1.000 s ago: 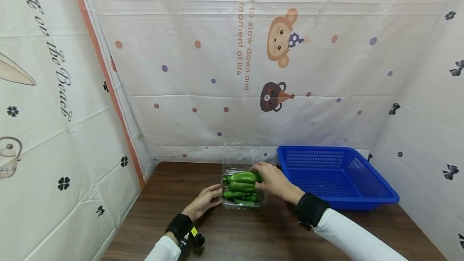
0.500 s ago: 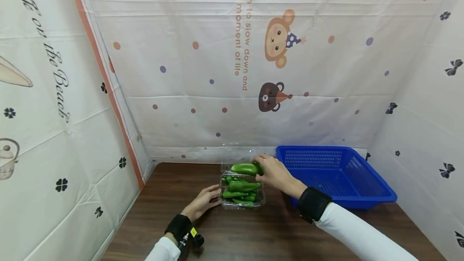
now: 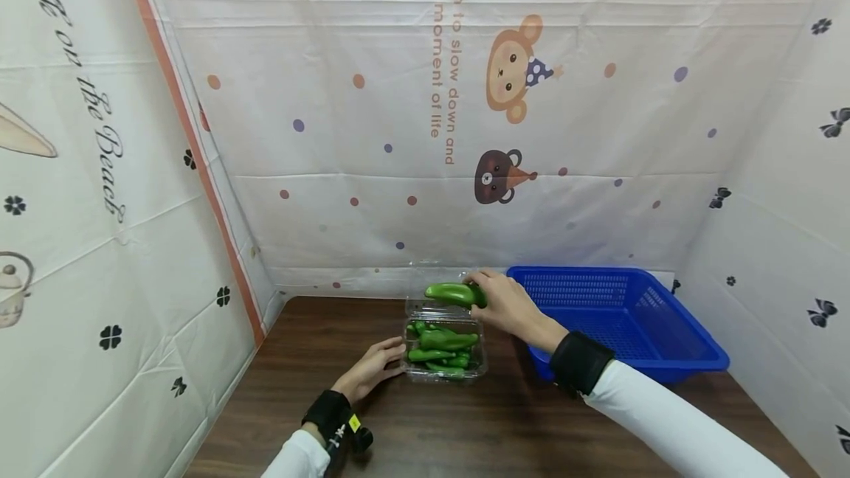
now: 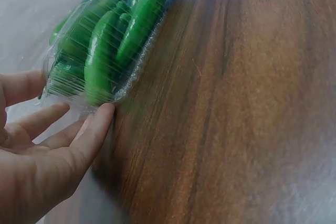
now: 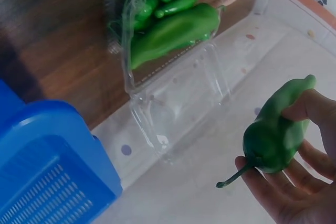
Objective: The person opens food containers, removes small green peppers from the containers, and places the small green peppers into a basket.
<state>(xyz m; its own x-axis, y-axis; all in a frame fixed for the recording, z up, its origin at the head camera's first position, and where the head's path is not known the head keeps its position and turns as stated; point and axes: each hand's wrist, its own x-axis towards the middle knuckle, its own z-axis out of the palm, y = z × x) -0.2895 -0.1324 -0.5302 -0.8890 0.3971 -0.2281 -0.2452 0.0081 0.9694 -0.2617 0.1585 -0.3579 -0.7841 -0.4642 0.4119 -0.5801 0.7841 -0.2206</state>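
My right hand (image 3: 506,304) grips a green pepper (image 3: 454,293) by its stem end, up over the far side of a clear plastic box. In the right wrist view the thumb and fingers close round the same pepper (image 5: 278,127), its stem poking out. The clear plastic box (image 3: 481,364) stands on the table with its lid (image 5: 181,95) folded back. Several green peppers (image 3: 446,341) lie inside it. My left hand (image 3: 372,370) rests its straight fingertips against the box's left wall; the left wrist view shows those fingertips (image 4: 106,109) at the box's edge.
A blue perforated plastic basket (image 3: 690,369) stands at the right of the brown wooden table (image 3: 451,434), close to my right hand. Printed white cloth (image 3: 358,139) hangs behind the table and along both sides.
The right hand has lifted the pepper up out of the box and raised it further over the box's far side. The left hand has stayed at the box's left side.
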